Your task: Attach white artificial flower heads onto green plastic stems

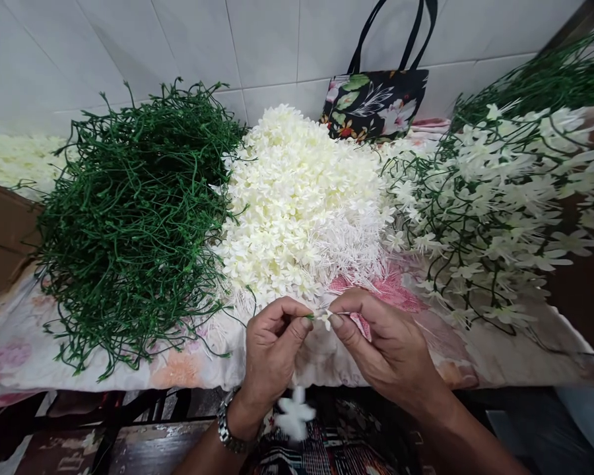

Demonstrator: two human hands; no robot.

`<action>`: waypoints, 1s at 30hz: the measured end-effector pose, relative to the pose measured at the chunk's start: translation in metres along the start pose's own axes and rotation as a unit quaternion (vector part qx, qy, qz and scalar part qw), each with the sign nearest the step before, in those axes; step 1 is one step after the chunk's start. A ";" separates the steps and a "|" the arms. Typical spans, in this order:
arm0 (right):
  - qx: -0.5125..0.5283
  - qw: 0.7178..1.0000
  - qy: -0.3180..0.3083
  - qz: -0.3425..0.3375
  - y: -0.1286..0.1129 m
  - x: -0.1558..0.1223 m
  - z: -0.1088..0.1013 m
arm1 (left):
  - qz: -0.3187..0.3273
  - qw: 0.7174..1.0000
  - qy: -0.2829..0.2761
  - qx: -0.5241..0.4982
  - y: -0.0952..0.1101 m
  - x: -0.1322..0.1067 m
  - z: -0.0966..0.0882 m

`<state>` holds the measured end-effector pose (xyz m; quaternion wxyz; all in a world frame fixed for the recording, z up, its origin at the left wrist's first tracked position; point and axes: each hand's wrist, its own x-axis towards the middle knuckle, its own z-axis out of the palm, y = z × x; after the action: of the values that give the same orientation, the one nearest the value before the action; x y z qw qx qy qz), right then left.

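Observation:
Close together over the table's front edge, both of my hands are pinched. My left hand (276,343), with a metal watch (225,422) on its wrist, grips the tip of a thin green plastic stem (309,316). Between thumb and forefinger, my right hand (389,343) pinches a small white artificial flower (327,322), touching or nearly touching the stem tip. Its fine details are too small to make out. Below my left hand hangs a blurred white blossom (296,414); what holds it up is hidden.
A tangled heap of green stems (143,218) lies left. In the middle is a pile of white blossoms (287,198), with white stamen threads (349,244) beside it. Assembled flower sprays (499,218) spread on the right. A floral handbag (376,105) leans against the tiled wall (267,46).

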<state>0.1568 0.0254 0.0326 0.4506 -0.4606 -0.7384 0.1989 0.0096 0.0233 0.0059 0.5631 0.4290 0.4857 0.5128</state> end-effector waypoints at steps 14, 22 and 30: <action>-0.051 0.993 -0.032 -0.098 0.001 -0.006 0.004 | 0.119 0.990 -0.024 0.076 0.006 -0.001 0.000; -0.054 0.994 -0.035 -0.090 0.005 -0.007 0.007 | 0.168 0.969 -0.024 0.178 0.002 -0.001 -0.001; -0.038 0.997 -0.025 -0.069 0.013 0.005 0.011 | 0.176 0.960 -0.042 0.215 0.013 0.010 -0.001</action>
<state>0.1530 0.0370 0.0202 0.4270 -0.4199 -0.7866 0.1503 0.0063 0.0344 0.0178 0.3783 0.6395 0.4775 0.4690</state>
